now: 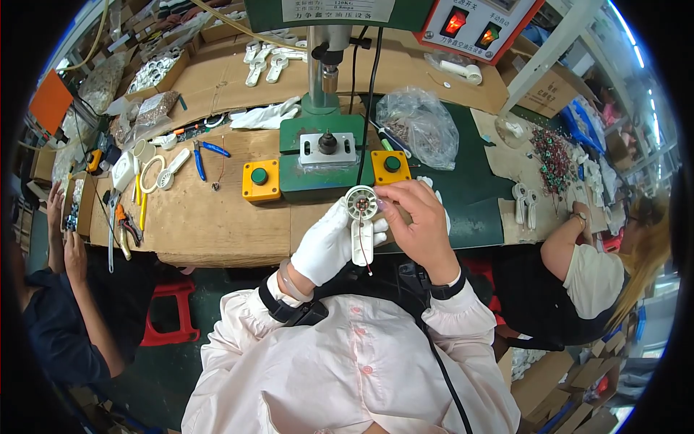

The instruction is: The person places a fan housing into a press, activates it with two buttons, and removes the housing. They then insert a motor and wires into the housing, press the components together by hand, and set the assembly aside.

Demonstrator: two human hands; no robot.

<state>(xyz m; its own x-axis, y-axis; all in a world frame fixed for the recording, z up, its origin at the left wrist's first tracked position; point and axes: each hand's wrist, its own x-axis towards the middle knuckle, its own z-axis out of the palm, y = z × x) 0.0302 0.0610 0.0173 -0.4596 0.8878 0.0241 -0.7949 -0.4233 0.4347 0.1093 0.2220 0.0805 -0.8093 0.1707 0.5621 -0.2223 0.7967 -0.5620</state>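
Observation:
A white plastic handheld-fan housing (362, 244), with a round ribbed head and a short handle, is held in front of my chest. My left hand (322, 242), in a white glove, is closed around it from the left and from behind. Inside the round head sits a small motor or coil (362, 205), and a thin dark red wire (367, 262) hangs down along the handle. My bare right hand (419, 223) is closed, its thumb and forefinger pinching at the right rim of the head; whether a small part is between them is hidden.
Beyond my hands stands a green press (318, 130) with a metal fixture, flanked by yellow boxes with green buttons (260, 179) (391, 166). Blue pliers (200, 163) and other tools lie left; a clear bag of parts (419, 129) lies right. Co-workers (72, 311) (589, 267) sit either side.

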